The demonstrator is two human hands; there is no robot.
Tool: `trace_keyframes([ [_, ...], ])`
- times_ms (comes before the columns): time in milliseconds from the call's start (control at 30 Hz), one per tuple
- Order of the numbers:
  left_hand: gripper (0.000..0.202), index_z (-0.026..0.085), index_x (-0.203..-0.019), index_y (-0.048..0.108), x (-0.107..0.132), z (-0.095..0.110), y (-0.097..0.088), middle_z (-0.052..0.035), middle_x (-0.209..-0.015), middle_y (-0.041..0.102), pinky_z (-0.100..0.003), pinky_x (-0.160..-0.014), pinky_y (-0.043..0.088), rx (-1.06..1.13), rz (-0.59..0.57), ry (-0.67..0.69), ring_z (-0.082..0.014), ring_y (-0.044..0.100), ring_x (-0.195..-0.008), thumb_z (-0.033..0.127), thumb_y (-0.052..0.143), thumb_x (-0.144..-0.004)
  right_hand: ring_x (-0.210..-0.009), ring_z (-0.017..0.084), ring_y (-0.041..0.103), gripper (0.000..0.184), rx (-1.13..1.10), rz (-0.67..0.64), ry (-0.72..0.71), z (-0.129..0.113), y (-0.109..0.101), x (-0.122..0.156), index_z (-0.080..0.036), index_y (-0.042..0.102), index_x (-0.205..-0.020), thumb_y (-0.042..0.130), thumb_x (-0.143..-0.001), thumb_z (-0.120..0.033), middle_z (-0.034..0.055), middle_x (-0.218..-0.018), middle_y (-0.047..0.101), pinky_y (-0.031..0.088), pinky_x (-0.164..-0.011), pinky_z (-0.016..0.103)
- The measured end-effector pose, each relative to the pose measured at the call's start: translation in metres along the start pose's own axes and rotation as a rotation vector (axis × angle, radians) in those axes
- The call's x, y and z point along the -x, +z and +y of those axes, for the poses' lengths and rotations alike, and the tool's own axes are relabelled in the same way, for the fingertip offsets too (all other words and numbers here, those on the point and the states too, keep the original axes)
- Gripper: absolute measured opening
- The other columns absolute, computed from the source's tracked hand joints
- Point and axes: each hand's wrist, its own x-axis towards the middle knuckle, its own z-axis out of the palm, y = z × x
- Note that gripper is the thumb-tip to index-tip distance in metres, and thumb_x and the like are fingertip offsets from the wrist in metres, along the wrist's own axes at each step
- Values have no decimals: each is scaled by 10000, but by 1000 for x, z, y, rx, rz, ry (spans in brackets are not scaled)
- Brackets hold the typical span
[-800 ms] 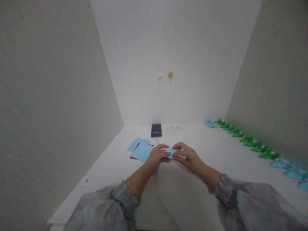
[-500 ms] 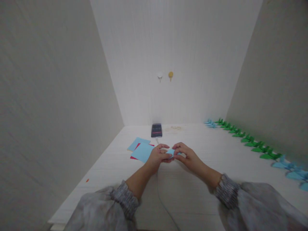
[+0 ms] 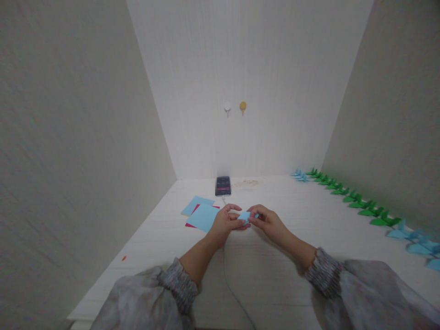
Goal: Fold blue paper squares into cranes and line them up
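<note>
A small folded piece of light blue paper is held between my two hands above the table. My left hand grips its left side, thumb on top and fingers beneath. At its right end, my right hand pinches the paper between thumb and fingers. The fingers cover part of the folds, so the exact shape cannot be made out. Just left of my left hand lie light blue square sheets, with a red sheet showing from under the nearer one.
A phone lies at the back, its white cable running under my hands to the front edge. Folded green paper pieces and blue ones line the right wall. An orange scrap lies at left. Two hooks are on the back wall.
My right hand's fingers have closed into a tighter pinch on the paper's right end, and more of its blue surface shows between my hands. My left hand keeps its hold.
</note>
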Motion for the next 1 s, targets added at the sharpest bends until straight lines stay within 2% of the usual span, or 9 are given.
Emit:
trace_keyframes([
  [100, 442, 151, -860, 404, 0, -1, 0, -34, -644, 631, -340, -670, 465, -7, 11, 17, -180, 612, -630, 206, 683, -523, -657, 124, 472, 97, 17, 36, 22, -1, 2, 0, -180, 502, -651, 539, -672, -268, 24, -798, 524, 359, -576, 229],
  [233, 415, 153, -835, 411, -1, -1, 1, -32, -647, 637, -342, -670, 470, -7, 25, 27, -172, 610, -627, 191, 680, -521, -504, 94, 407, 107, 28, -19, 122, -5, 3, 0, -181, 482, -640, 510, -689, -271, -18, -617, 501, 313, -480, 207],
  [433, 405, 155, -812, 408, 0, 0, 2, -24, -627, 634, -365, -677, 471, -4, 28, 19, -182, 612, -621, 201, 681, -517, -477, 86, 384, 137, -2, -27, 141, -6, 2, -1, -172, 478, -625, 518, -682, -290, -28, -566, 486, 285, -453, 200],
  [633, 368, 151, -798, 417, 0, -5, 0, -24, -636, 633, -352, -677, 471, -1, 21, 40, -166, 608, -621, 198, 671, -535, -560, 109, 458, 144, -60, -81, 100, -7, 0, -1, -175, 505, -644, 521, -689, -310, -14, -605, 521, 342, -511, 212],
  [833, 365, 147, -793, 433, 0, -3, -2, -9, -617, 621, -333, -670, 473, -3, 43, 47, -151, 601, -604, 205, 676, -527, -720, 140, 486, 103, -69, -96, -59, -5, -2, 0, -179, 529, -663, 534, -696, -277, 16, -736, 519, 377, -661, 254],
  [1000, 390, 149, -802, 433, 1, 1, 0, -16, -631, 625, -315, -658, 473, -1, 49, 1, -151, 603, -606, 209, 688, -514, -760, 143, 485, 97, -59, -118, -90, -6, -3, 1, -194, 548, -679, 515, -723, -274, 26, -792, 504, 380, -694, 260],
])
